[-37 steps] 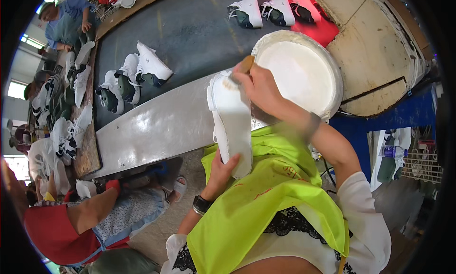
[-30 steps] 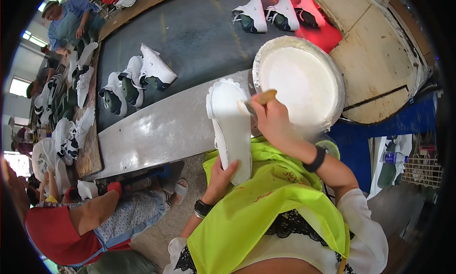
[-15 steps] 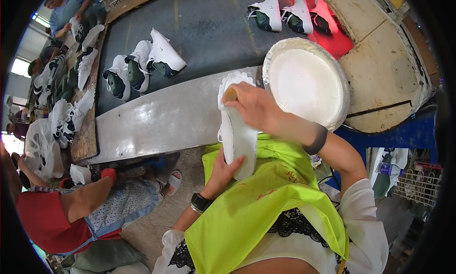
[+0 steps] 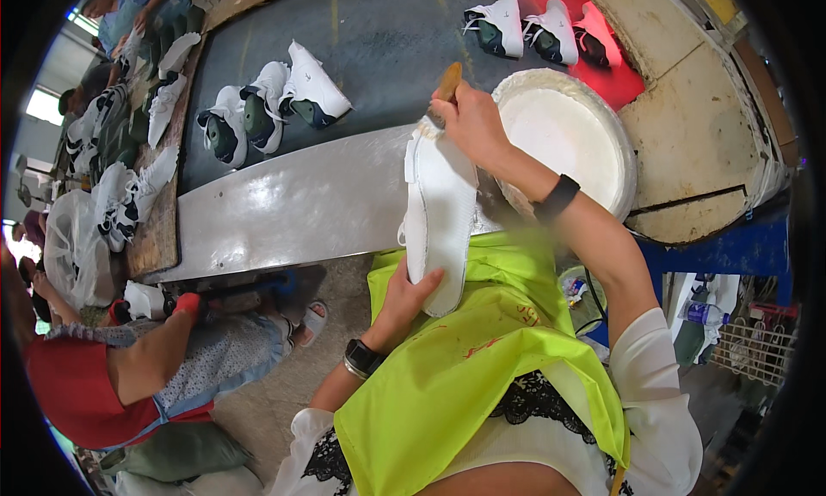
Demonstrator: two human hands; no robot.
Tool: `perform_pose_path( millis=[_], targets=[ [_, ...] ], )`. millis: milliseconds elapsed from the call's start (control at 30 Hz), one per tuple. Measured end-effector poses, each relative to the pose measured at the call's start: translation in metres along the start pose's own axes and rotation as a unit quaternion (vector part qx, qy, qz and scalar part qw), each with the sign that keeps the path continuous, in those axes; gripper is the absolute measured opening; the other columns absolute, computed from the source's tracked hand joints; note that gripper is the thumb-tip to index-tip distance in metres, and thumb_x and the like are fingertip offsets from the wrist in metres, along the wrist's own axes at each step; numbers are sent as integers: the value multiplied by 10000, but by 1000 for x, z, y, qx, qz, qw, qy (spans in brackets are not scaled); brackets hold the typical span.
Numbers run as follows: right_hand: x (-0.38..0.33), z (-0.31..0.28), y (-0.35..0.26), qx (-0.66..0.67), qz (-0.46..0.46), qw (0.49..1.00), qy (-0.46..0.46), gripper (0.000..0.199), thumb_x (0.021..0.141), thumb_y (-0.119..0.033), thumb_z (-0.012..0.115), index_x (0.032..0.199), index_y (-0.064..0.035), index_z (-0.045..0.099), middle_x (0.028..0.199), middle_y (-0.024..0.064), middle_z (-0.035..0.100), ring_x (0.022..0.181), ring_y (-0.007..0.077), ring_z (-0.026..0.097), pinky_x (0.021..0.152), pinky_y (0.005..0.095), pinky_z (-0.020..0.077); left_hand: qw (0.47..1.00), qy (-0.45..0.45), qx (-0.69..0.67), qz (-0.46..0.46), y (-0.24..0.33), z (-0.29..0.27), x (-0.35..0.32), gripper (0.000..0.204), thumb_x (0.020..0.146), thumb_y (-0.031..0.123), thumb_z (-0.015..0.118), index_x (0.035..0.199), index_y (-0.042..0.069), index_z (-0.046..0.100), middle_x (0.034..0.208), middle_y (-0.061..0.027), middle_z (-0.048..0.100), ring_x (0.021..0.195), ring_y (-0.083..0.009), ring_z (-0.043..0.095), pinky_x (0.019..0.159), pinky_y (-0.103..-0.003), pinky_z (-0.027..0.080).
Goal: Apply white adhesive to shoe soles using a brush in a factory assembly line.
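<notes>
Here, note the tub (image 4: 559, 77); left of it, the shoe (image 4: 443, 208), underside up, probably light, pliable, slick if coated, best held by the near end; the left hand (image 4: 406, 298), clasping that end; the right hand (image 4: 473, 128), pinching the brush (image 4: 449, 81) at the far end.

Shoes (image 4: 263, 109), upper left of centre: three. Further shoes (image 4: 552, 31), upper right of centre: three. Held shoe (image 4: 443, 208), centre: one. Brush (image 4: 448, 83), upper centre: one. Bucket (image 4: 551, 77), right of centre: one. Wearer's hands, centre: two (left hand (image 4: 408, 295), right hand (image 4: 475, 128)). Stacked shoes (image 4: 163, 109), left side: several; overlap prevents an exact count.
</notes>
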State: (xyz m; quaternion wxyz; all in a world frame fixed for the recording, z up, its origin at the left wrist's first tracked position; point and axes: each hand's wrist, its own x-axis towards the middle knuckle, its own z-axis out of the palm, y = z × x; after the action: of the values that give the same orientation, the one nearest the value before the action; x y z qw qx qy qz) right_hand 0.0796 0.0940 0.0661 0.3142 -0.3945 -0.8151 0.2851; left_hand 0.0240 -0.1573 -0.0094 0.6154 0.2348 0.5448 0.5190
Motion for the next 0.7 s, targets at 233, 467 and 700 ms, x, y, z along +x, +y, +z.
perform_pose_path(
  millis=[233, 467, 700],
  targets=[
    [-27, -62, 35, 83, 69, 991, 80, 168, 886, -109, 599, 993, 16, 631, 912, 158, 675, 808, 278, 657, 709, 363, 510, 999, 14, -21, -35, 41, -22, 4, 475, 857, 214, 681, 1229, -42, 532, 1112, -97, 623, 972, -150, 586, 857, -287, 467],
    [-48, -170, 32, 213, 144, 952, 164, 176, 925, -101, 596, 1023, 41, 628, 990, 73, 667, 852, 107, 629, 737, 249, 535, 987, -2, 159, 5, 196, -23, 160, 494, 835, 237, 704, 1155, -108, 553, 1055, -127, 644, 907, -198, 644, 752, -321, 521],
    [-53, -180, 65, 259, 216, 916, 219, 155, 908, -25, 581, 1025, 76, 590, 988, 143, 655, 854, 150, 638, 698, 275, 567, 846, 312, 431, 36, 181, -3, 477, 1006, 665, 591, 723, 1292, -108, 362, 1250, -194, 481, 1185, -354, 479, 942, -462, 420]
  ],
)
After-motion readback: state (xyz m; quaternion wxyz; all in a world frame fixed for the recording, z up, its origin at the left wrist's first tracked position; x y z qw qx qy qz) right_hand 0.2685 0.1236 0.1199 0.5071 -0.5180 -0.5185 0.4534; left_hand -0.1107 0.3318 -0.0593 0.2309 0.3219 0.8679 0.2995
